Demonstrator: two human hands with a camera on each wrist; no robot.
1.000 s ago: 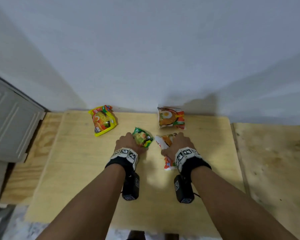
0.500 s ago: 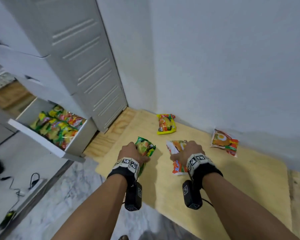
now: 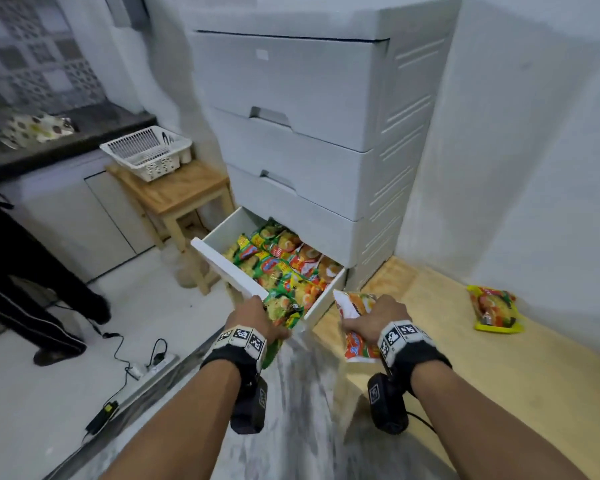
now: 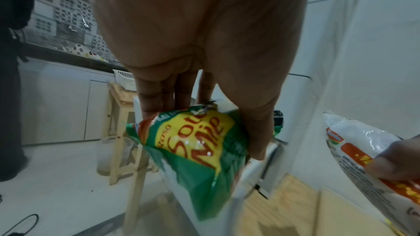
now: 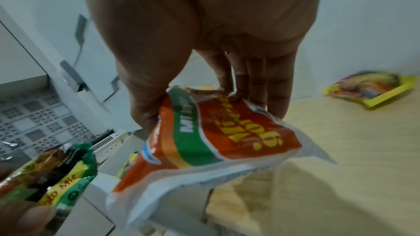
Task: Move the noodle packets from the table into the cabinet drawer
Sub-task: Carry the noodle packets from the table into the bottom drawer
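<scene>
Left hand [image 3: 253,315] grips the green packet [image 3: 281,311] at the drawer [image 3: 222,268] front rim, nearest the opening. Right hand [image 3: 378,318] pinches the red packet [image 3: 355,327] just right of the drawer. One yellow packet [image 3: 494,311] lies on the desk [image 3: 430,341], well right of the drawer.

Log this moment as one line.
left hand: holds green packet | right hand: holds white packet | drawer: open, nearly full | yellow packet: on table

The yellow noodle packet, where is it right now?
In the head view the yellow noodle packet lies on the wooden table at far right, by the white wall, right of the right hand.
</scene>
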